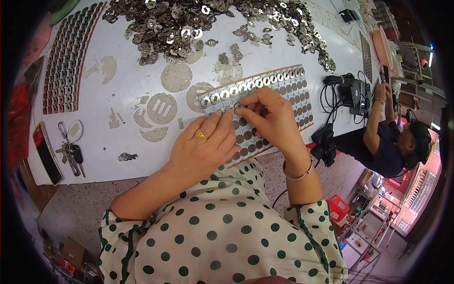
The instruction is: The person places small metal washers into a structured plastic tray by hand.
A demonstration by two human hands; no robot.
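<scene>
Under both my hands lies a flat panel [303, 102] with rows of round brown spots. Shiny slotted metal discs [224, 94] cover its far row, and a few more sit at the left of the second row. My left hand [203, 142], with a gold ring, lies over the panel's left part, its stretched fingertips resting on discs in that second row. Thumb and forefinger of my right hand [272, 116] pinch a small metal disc at its edge, right beside the left fingertips. The left palm hides the panel's near left corner.
A big heap of loose metal discs [175, 28] spreads along the far side. At left lies a filled panel [66, 61], with keys [73, 154] and a dark phone-like slab [47, 154] nearer. Black boxes with cables [352, 97] stand at right, where another person [385, 137] works.
</scene>
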